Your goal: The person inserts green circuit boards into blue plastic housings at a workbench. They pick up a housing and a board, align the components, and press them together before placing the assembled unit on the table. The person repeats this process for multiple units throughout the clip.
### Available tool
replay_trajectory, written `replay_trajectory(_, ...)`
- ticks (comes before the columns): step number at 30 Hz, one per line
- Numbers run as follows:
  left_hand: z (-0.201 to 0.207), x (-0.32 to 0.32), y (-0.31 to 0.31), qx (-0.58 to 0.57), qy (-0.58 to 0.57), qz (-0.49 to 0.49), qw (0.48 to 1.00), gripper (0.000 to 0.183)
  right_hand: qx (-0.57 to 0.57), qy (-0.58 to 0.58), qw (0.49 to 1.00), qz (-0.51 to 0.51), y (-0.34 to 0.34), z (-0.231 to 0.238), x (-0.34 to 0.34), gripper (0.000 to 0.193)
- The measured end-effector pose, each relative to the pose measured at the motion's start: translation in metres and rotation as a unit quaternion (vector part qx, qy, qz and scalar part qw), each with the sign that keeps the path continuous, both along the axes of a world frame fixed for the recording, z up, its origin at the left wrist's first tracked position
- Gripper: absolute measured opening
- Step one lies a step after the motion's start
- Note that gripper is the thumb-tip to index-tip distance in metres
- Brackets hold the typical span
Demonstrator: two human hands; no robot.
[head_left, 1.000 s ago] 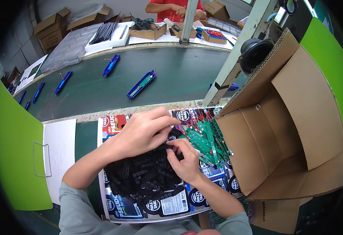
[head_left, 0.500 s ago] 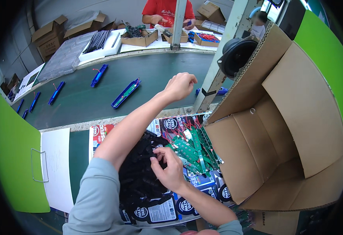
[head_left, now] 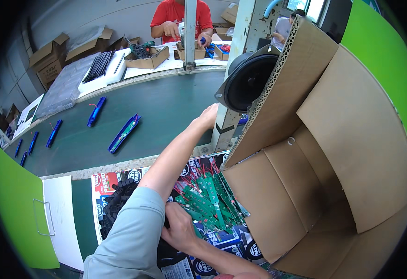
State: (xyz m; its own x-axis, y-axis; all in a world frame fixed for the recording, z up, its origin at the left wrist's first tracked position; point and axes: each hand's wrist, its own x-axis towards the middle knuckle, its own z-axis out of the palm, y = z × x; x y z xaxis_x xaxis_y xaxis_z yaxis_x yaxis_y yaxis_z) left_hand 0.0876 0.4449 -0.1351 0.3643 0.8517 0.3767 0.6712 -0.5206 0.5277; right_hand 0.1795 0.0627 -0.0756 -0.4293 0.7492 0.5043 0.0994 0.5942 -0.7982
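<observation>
My left hand (head_left: 208, 115) is stretched far out over the near edge of the green conveyor belt (head_left: 166, 109), beside a pale post (head_left: 229, 125). Its fingers are curled and I see nothing in them. My right hand (head_left: 180, 227) rests low on the worktop at the edge of a heap of green circuit boards with red wires (head_left: 208, 197). Its fingertips point left and are hidden under my grey left sleeve. To the left of that sleeve lies a pile of small black parts (head_left: 115, 204).
A large open cardboard box (head_left: 333, 153) fills the right side, with a black speaker (head_left: 250, 83) above it. Several blue bars (head_left: 124, 134) lie on the belt. A person in a red shirt (head_left: 181, 18) works at the far table among small boxes. A white sheet (head_left: 59, 218) lies at the left.
My left hand left the black parts and reached out to the belt by the post. It has since dropped slightly toward the belt edge. My right hand stayed near the circuit boards.
</observation>
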Motion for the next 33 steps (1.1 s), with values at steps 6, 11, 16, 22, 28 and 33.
replay_trajectory(6, 0.004, 0.011, 0.004, -0.067, 0.018, -0.018, 0.997, 0.039, -0.009, 0.011, 1.0, -0.015, 0.001, 0.009, 0.003, 0.022)
replay_trajectory(11, 0.072, -0.016, -0.07, -0.052, 0.006, 0.045, 0.998, 0.033, -0.019, 0.023, 0.999, -0.045, 0.005, 0.006, 0.004, 0.017)
replay_trajectory(16, 0.121, -0.078, -0.203, -0.219, -0.247, -0.004, 0.944, 0.038, -0.043, 0.038, 0.997, -0.048, 0.006, 0.005, 0.0, 0.017)
replay_trajectory(22, 0.141, -0.106, -0.353, -0.267, -0.376, 0.053, 0.886, 0.041, -0.151, 0.058, 0.986, -0.048, 0.008, 0.008, 0.006, 0.018)
replay_trajectory(28, 0.135, -0.109, -0.395, -0.265, -0.334, 0.038, 0.904, 0.041, -0.12, 0.128, 0.983, -0.058, 0.014, 0.025, 0.022, 0.019)
replay_trajectory(33, 0.133, -0.1, -0.395, -0.25, -0.282, 0.038, 0.925, 0.038, -0.103, 0.11, 0.987, -0.061, 0.013, 0.023, 0.02, 0.018)
